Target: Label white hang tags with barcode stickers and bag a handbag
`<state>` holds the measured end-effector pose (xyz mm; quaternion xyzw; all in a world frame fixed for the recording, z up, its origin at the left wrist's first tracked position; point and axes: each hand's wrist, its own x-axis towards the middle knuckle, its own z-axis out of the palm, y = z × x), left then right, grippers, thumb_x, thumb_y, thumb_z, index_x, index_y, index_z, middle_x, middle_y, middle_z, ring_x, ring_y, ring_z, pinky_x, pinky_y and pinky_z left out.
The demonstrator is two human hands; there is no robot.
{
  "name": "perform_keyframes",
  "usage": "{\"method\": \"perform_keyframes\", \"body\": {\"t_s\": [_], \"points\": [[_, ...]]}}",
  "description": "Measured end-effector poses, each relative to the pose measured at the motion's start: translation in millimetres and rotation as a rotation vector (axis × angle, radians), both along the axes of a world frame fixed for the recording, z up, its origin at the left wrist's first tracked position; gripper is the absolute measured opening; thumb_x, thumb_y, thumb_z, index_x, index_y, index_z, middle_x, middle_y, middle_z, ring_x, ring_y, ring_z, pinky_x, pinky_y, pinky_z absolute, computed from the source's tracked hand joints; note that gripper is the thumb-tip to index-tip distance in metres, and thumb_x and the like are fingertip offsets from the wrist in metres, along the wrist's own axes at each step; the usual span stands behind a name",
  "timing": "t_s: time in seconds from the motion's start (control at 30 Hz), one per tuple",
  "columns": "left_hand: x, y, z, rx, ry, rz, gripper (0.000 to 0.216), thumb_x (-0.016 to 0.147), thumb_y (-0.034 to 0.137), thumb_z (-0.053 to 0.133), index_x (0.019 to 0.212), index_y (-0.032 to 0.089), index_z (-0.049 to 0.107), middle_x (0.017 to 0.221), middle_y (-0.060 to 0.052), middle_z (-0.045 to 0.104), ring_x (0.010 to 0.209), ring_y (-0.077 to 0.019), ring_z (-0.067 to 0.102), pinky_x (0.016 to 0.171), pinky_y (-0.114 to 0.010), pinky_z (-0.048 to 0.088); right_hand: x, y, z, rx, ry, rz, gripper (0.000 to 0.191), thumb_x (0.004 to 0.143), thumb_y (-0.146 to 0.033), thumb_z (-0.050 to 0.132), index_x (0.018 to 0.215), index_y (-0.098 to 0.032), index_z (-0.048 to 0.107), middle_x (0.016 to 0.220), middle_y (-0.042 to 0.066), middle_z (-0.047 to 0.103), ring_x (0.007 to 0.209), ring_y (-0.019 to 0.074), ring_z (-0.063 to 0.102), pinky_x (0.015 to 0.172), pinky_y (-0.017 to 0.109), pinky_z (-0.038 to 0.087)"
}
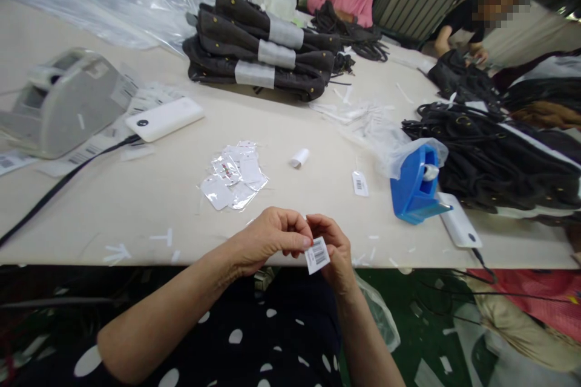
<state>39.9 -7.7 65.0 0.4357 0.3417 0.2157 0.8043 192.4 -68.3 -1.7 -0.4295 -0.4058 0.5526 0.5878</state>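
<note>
Close to the table's front edge, my left hand (279, 234) and my right hand (334, 248) meet around a small white barcode tag (317, 255). Thumb and fingers of the left hand pinch its upper left corner. The right fingers curl behind the tag's right side, partly hidden. Beyond my hands lies a loose pile of white tags in clear sleeves (233, 175). A small curled roll of white labels (299, 158) rests to the right of that pile. Farther right, a single barcode tag with a string (360, 184) lies flat.
Folded dark garments with grey bands (258, 48) are stacked ahead. A grey tape dispenser (68, 103) and white power bank (166, 119) stand left. At right are a blue tape dispenser (415, 187), another white power bank (459, 221) and black garments (494, 157). Several people work across the table.
</note>
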Motion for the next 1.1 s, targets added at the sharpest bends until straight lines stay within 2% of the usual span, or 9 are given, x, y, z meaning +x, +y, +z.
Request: {"method": "perform_keyframes", "body": {"t_s": [0.17,0.3,0.4,0.5,0.67,0.8,0.97,1.03,1.1], "points": [[2,-2,-8.5,0.085,0.124,0.308,0.012,0.064,0.021,0.063,0.066,0.012,0.057,0.055,0.003,0.055,0.051,-0.0071,0.046,0.05,-0.02,0.033,-6,0,6.6,-0.104,0.112,-0.262,0.026,0.072,-0.043,0.064,0.08,-0.018,0.065,0.07,0.002,0.062,0.064,0.013,0.056,0.062,0.026,0.043],[-1,-3,-16.4,0.15,0.173,0.371,0.011,0.066,0.021,0.061,0.07,0.012,0.058,0.059,0.003,0.056,0.054,-0.0077,0.048,0.052,-0.02,0.035,-6,-3,6.6,-0.146,-0.039,-0.347,0.017,0.075,-0.035,0.063,0.078,-0.018,0.064,0.066,0.001,0.061,0.057,0.0112,0.054,0.056,0.024,0.041],[-4,-3,-15.2,0.351,0.262,0.261,0.006,0.068,0.018,0.056,0.07,0.013,0.059,0.061,0.003,0.056,0.058,-0.0083,0.048,0.056,-0.02,0.036,0,-4,16.1,-0.004,-0.362,-0.295,0.014,0.081,-0.03,0.057,0.088,-0.02,0.064,0.08,0.003,0.062,0.071,0.0135,0.056,0.064,0.027,0.043],[-8,-3,-10.3,0.652,0.4,0.048,0.011,0.071,0.013,0.051,0.069,0.014,0.061,0.062,0.002,0.056,0.06,-0.0097,0.048,0.058,-0.021,0.036,7,-2,36.9,0.211,-0.781,-0.095,0.016,0.082,-0.023,0.056,0.096,-0.021,0.064,0.092,0.005,0.061,0.084,0.0158,0.056,0.072,0.029,0.045],[-8,-1,-7.0,1.07,0.613,-0.165,0.016,0.076,0.012,0.045,0.074,0.015,0.061,0.071,-0.002,0.059,0.068,-0.0139,0.053,0.063,-0.025,0.037,9,3,63.4,0.373,-1.21,0.151,0.014,0.084,-0.018,0.051,0.09,-0.018,0.064,0.086,0.007,0.061,0.081,0.0166,0.056,0.072,0.03,0.045],[-7,-1,-7.4,1.269,0.704,-0.317,0.016,0.08,0.014,0.042,0.074,0.015,0.057,0.072,-0.004,0.059,0.067,-0.0166,0.053,0.062,-0.028,0.038,8,3,64.2,0.323,-1.287,0.228,0.013,0.084,-0.017,0.051,0.085,-0.016,0.064,0.079,0.007,0.06,0.076,0.0162,0.055,0.069,0.028,0.044],[-6,0,-2.6,1.228,0.69,-0.409,0.015,0.081,0.017,0.043,0.073,0.015,0.056,0.073,-0.004,0.061,0.068,-0.0175,0.056,0.062,-0.028,0.04,7,4,61.5,0.181,-1.186,0.298,0.011,0.083,-0.017,0.052,0.082,-0.019,0.063,0.079,0.004,0.06,0.074,0.0137,0.054,0.067,0.025,0.041],[-9,4,0.3,1.158,0.689,-0.356,0.01,0.079,0.018,0.047,0.08,0.015,0.057,0.074,-0.004,0.062,0.068,-0.0169,0.057,0.061,-0.027,0.042,8,5,58.7,0.139,-1.126,0.293,0.011,0.082,-0.019,0.053,0.077,-0.019,0.062,0.077,0.002,0.059,0.072,0.013,0.054,0.065,0.024,0.04],[-14,8,0.0,1.112,0.69,-0.188,0.015,0.078,0.016,0.049,0.091,0.015,0.057,0.078,-0.003,0.063,0.069,-0.0155,0.057,0.062,-0.026,0.043,10,5,52.5,0.053,-1.026,0.206,0.013,0.08,-0.023,0.056,0.07,-0.018,0.061,0.07,0.001,0.058,0.066,0.0121,0.052,0.061,0.024,0.038]]}}
